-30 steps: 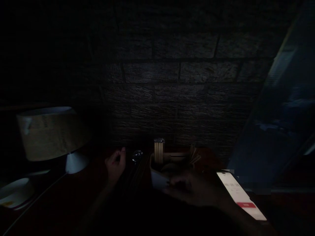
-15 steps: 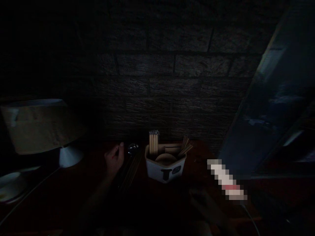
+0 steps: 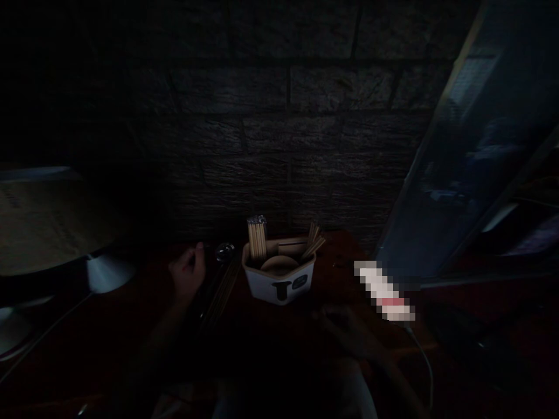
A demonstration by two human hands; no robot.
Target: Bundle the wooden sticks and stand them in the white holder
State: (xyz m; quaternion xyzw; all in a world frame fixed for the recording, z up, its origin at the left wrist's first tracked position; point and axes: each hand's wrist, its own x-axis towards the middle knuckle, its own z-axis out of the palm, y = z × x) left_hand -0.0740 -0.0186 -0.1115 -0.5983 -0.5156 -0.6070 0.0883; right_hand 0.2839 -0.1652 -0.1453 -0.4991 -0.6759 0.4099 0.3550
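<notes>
It is very dark. My left hand [image 3: 188,273] rests on the table with its fingers curled in and its thumb raised; I make out nothing in it. Just right of it lie several long thin sticks [image 3: 222,294], with a shiny round thing [image 3: 225,251] at their far end. A white, wood-rimmed box [image 3: 280,291] stands in the middle. It holds a bundle of upright sticks [image 3: 257,238], a round light-brown piece [image 3: 279,266] and some slanting sticks [image 3: 314,240]. My right hand [image 3: 347,330] is low over the table, right of the box and apart from it; its fingers are lost in shadow.
At the left stands a lamp with a wide shade [image 3: 48,224] and a pale base [image 3: 109,272]. A white bowl-like thing [image 3: 13,333] is below it. A blurred-out bright device [image 3: 384,291] with a cord lies at right. Behind are a stone-block wall [image 3: 262,134] and a glass pane [image 3: 437,198].
The whole view has shifted, so the things appear farther left and higher. My right hand shows a little more clearly. My left hand stays curled beside the sticks.
</notes>
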